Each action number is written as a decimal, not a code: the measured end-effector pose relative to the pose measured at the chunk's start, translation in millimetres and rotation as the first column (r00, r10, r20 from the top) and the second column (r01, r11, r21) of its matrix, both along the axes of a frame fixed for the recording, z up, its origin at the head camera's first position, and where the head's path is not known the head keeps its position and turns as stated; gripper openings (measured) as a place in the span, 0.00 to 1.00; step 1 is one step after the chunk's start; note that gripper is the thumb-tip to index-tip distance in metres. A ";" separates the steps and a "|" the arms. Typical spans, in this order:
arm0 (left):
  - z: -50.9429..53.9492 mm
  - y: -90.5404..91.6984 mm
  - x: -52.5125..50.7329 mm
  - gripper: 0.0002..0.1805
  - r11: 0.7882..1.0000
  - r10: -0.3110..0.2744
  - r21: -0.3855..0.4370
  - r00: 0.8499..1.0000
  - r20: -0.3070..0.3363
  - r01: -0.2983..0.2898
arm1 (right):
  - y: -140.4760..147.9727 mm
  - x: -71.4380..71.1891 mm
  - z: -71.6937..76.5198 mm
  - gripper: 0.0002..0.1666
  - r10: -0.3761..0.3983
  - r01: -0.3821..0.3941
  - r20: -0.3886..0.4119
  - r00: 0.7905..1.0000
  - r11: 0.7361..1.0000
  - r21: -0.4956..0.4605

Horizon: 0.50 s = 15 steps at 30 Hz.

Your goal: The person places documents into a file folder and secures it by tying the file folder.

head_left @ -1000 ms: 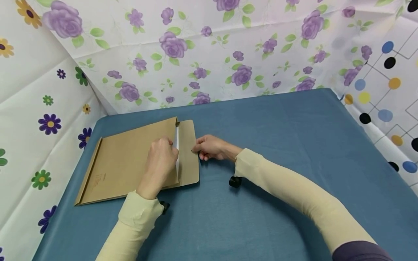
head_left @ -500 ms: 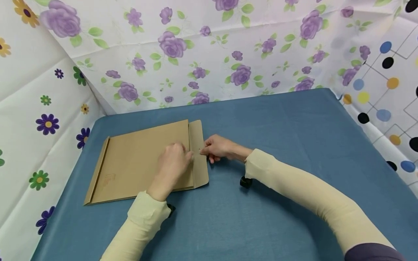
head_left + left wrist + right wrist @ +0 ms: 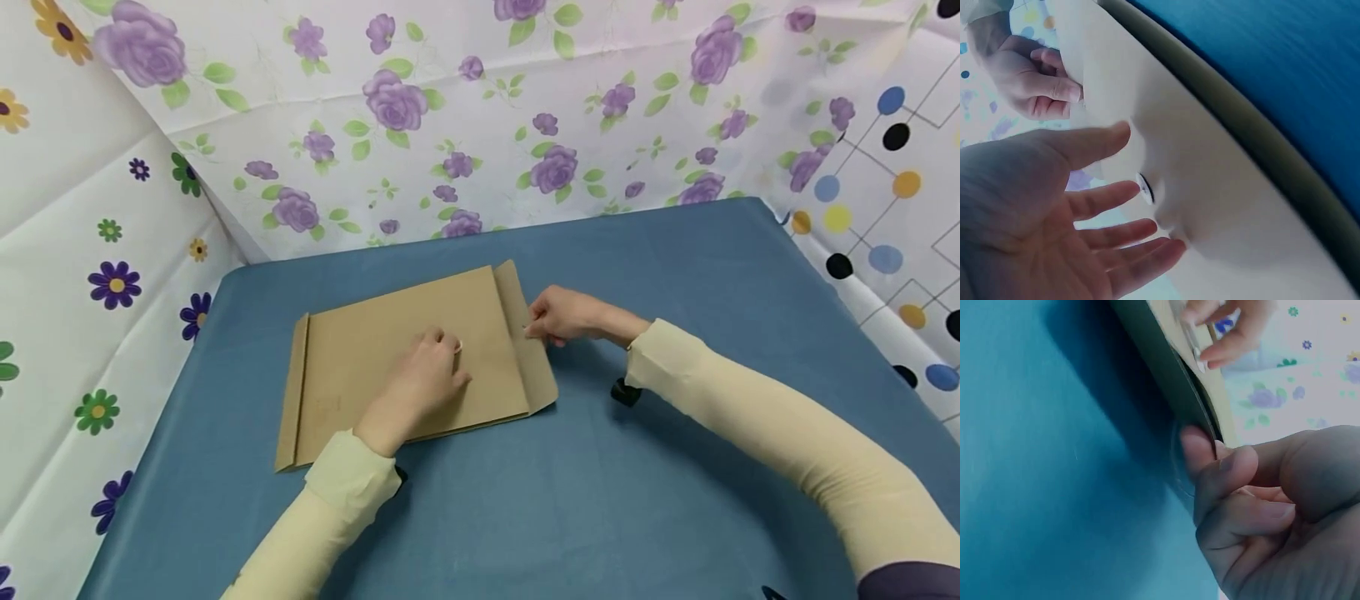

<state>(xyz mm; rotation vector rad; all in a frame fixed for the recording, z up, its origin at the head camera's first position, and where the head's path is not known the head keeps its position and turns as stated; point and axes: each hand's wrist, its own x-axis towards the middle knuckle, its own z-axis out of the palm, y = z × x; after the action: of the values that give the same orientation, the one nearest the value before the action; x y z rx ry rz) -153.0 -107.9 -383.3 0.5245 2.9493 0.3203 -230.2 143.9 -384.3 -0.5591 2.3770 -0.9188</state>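
Observation:
A brown kraft-paper document envelope [image 3: 397, 333] lies flat on the blue-covered table, its narrow flap [image 3: 525, 342] at the right end. My right hand [image 3: 566, 317] pinches the flap's outer edge between thumb and fingers, as the right wrist view also shows. Over the envelope's front is my left hand [image 3: 420, 375], thumb apart and fingers loosely extended. In the left wrist view, the index fingertip of the left hand [image 3: 1054, 219] meets a small white round button [image 3: 1145, 189], while other fingertips touch the paper. A thin string loop [image 3: 1175, 456] shows faintly below the flap in the right wrist view.
The blue table cover [image 3: 570, 517] spreads around the envelope. Behind it hangs a white sheet with purple flowers [image 3: 397, 100]; patterned sheets hang at both sides. A small black object [image 3: 626, 392] sits by the right cuff.
The envelope has slid to the right and turned slightly, with both hands moving along. White paper seen earlier at the opening is now covered. My left hand's fingers have loosened from a tighter curl.

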 end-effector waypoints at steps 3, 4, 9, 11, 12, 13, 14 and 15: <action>-1.1 7.1 -5.3 0.30 0.997 -0.063 -0.037 0.996 0.060 0.065 | 13.3 -5.9 6.1 0.19 0.021 -0.020 -0.021 1.000 0.998 0.053; -1.6 9.4 -7.5 0.31 0.995 -0.083 -0.053 0.994 0.077 0.087 | 17.0 -7.7 7.8 0.19 0.026 -0.024 -0.019 0.999 0.997 0.068; -2.5 21.1 -21.1 0.36 0.974 -0.160 -0.139 0.977 0.139 0.179 | 28.2 -16.9 14.6 0.21 0.040 -0.036 -0.016 0.999 0.984 0.173; -2.8 25.7 -26.0 0.38 0.965 -0.180 -0.163 0.971 0.156 0.205 | 30.0 -20.5 17.3 0.21 0.049 -0.039 -0.036 0.998 0.972 0.232; -2.7 28.1 -27.9 0.38 0.961 -0.184 -0.177 0.969 0.168 0.213 | 30.6 -22.3 18.8 0.20 0.056 -0.040 -0.052 0.997 0.964 0.264; -2.4 30.7 -29.3 0.39 0.957 -0.186 -0.191 0.966 0.179 0.219 | 31.1 -23.8 20.5 0.20 0.063 -0.040 -0.069 0.996 0.955 0.292; -1.9 33.7 -30.4 0.39 0.952 -0.189 -0.205 0.963 0.190 0.227 | 31.6 -25.3 22.1 0.19 0.063 -0.033 -0.085 0.994 0.947 0.320; -1.4 37.0 -31.1 0.39 0.948 -0.191 -0.218 0.961 0.201 0.234 | 32.0 -26.7 23.3 0.18 0.066 -0.027 -0.102 0.993 0.938 0.345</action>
<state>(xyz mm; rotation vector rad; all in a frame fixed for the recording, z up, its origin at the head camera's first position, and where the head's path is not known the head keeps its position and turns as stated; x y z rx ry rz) -184.1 -70.9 -384.7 0.7310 2.6765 -0.0140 -256.9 175.9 -360.9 -0.5355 2.5359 -0.4426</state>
